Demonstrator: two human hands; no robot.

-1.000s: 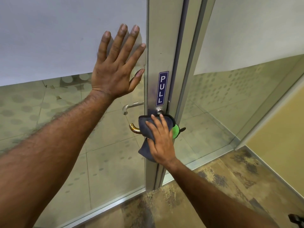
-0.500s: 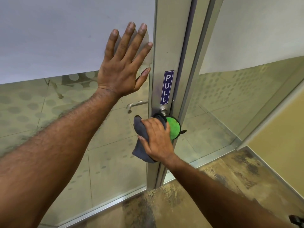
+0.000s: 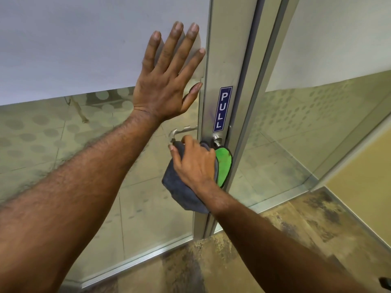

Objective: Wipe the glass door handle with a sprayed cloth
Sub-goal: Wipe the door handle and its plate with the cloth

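My right hand [image 3: 193, 162] presses a grey cloth with a green inner face [image 3: 179, 187] around the near door handle, which is hidden under the cloth. Only the handle's round steel base [image 3: 217, 139] shows on the aluminium door frame [image 3: 228, 60], just below a blue PULL sticker [image 3: 222, 108]. A second steel lever handle [image 3: 179, 132] is visible through the glass on the far side. My left hand [image 3: 167, 79] lies flat with fingers spread on the frosted glass panel [image 3: 74, 49], above and left of the handle.
A second glass panel [image 3: 317, 134] with dotted frosting stands to the right of the frame. A yellow wall [image 3: 364, 176] is at the far right. Mottled brown carpet [image 3: 275, 240] covers the floor on my side, and tiles show beyond the glass.
My right hand has slid the cloth leftward along the handle, covering the brass-coloured tip seen earlier. More of the green side now shows. My left hand stays flat on the glass.
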